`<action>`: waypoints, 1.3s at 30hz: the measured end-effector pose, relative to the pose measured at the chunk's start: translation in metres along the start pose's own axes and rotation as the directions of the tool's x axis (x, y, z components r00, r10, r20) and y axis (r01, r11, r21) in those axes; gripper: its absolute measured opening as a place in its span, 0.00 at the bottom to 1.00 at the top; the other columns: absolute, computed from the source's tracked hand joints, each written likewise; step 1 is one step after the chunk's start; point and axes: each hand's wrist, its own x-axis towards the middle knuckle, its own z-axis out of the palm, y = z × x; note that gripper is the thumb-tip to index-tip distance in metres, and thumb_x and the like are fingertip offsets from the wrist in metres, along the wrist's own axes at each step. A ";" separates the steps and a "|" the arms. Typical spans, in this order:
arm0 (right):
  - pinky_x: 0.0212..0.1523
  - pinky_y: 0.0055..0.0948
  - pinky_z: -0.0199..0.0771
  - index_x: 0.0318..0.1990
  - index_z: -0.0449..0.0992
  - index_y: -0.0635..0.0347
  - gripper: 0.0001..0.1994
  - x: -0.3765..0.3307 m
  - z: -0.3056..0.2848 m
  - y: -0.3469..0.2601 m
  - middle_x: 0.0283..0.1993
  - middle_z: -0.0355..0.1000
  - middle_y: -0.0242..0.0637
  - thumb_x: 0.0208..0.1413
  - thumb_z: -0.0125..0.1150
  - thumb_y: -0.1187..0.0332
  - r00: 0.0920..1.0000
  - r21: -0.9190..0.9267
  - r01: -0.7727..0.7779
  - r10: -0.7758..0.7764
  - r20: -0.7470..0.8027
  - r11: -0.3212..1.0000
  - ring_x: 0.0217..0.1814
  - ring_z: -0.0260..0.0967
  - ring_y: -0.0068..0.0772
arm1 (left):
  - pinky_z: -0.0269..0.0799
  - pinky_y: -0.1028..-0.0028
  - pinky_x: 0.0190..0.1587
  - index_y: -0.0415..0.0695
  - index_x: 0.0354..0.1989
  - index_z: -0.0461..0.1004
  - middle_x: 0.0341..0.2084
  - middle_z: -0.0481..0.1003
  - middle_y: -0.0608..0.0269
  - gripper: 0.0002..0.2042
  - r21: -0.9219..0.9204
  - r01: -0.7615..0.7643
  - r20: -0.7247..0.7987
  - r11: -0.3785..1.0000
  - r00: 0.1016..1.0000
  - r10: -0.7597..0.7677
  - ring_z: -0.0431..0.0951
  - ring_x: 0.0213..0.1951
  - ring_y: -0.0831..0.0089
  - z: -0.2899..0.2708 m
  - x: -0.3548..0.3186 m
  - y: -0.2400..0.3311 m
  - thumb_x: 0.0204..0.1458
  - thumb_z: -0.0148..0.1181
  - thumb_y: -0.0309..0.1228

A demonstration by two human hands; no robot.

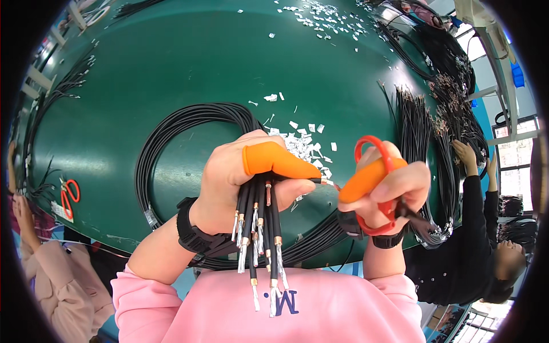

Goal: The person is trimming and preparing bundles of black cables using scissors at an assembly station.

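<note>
The person's left hand (231, 166) is closed round a bunch of black cables (275, 222) near the middle, their stripped silvery ends hanging toward 6 o'clock. Its orange-capped forefinger and thumb pinch one cable, whose tip points to 3 o'clock. Just beside that tip, the right hand (407, 186) is curled round red-handled scissors (387, 155), a finger through a loop; it hides much of the tool, and the blades cannot be made out.

A large black coil (146, 163) loops over the green desk (189, 68) from 12 o'clock round by 9 to 5, partly covered by the left hand and forearm. White scraps (303, 144) crowd the surface at 1 o'clock, just beyond the hands, with more scattered far out there. Thick cable bundles (413, 123) take up 2 to 3 o'clock, where a co-worker's hand (464, 154) touches them. A second pair of scissors (64, 197) lies near the rim toward 9 o'clock.
</note>
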 end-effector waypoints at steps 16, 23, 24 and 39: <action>0.34 0.24 0.72 0.36 0.63 0.63 0.23 -0.003 0.010 -0.009 0.33 0.70 0.45 0.32 0.71 0.79 0.972 0.446 -0.222 0.232 0.034 0.867 0.32 0.72 0.31 | 0.59 0.77 0.25 0.49 0.24 0.76 0.18 0.69 0.73 0.10 0.029 -0.130 -0.073 0.991 0.989 0.132 0.68 0.20 0.76 -0.001 0.001 0.006 0.30 0.69 0.28; 0.26 0.23 0.63 0.36 0.60 0.57 0.24 0.003 0.015 -0.016 0.23 0.67 0.40 0.33 0.71 0.76 0.965 0.354 -0.255 0.259 0.037 0.900 0.25 0.66 0.31 | 0.58 0.78 0.21 0.47 0.24 0.76 0.17 0.68 0.72 0.10 0.054 -0.133 -0.047 0.990 0.990 0.135 0.67 0.17 0.76 -0.002 0.000 0.004 0.29 0.70 0.28; 0.23 0.23 0.60 0.35 0.58 0.55 0.25 0.002 0.016 -0.016 0.20 0.66 0.39 0.33 0.72 0.74 0.964 0.325 -0.258 0.264 0.026 0.910 0.23 0.65 0.31 | 0.57 0.78 0.21 0.47 0.23 0.76 0.16 0.68 0.72 0.10 0.038 -0.138 -0.032 0.990 0.990 0.139 0.66 0.16 0.76 -0.003 0.000 0.004 0.29 0.70 0.28; 0.21 0.21 0.58 0.35 0.58 0.53 0.24 0.006 0.019 -0.005 0.19 0.64 0.34 0.36 0.72 0.71 0.970 0.297 -0.182 0.220 -0.101 0.938 0.21 0.61 0.27 | 0.55 0.77 0.19 0.44 0.23 0.76 0.14 0.68 0.70 0.11 -0.041 -0.131 0.039 0.990 0.990 0.133 0.66 0.16 0.75 -0.007 0.003 0.003 0.29 0.70 0.31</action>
